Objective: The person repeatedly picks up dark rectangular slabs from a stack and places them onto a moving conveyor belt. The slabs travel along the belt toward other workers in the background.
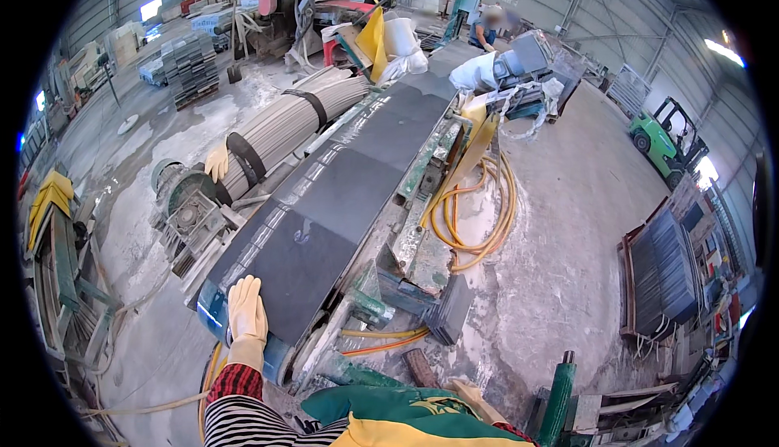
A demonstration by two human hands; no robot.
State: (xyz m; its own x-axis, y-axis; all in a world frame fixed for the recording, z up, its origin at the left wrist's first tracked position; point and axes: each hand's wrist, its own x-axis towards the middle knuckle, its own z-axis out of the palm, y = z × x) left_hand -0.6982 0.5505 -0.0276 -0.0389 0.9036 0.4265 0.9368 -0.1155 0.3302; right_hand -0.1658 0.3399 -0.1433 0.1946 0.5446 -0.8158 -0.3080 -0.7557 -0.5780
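My left hand (247,311), in a cream rubber glove, rests with its fingers stretched out at the near left end of a long conveyor. It lies by the blue end (213,311) of the conveyor and the dark slab (312,262) on the belt. More dark slabs (357,183) lie end to end along the conveyor, away from me. My right hand (477,401), also gloved, hangs low beside my green and yellow apron (389,406); its fingers are mostly hidden, and nothing shows in it.
A motor (191,216) with a spare glove (217,161) stands left of the conveyor. Orange hoses (511,212) coil on the floor to the right. Stacked slabs (661,268) stand in a rack at right, and a green forklift (665,143) beyond. A co-worker (484,29) is at the far end.
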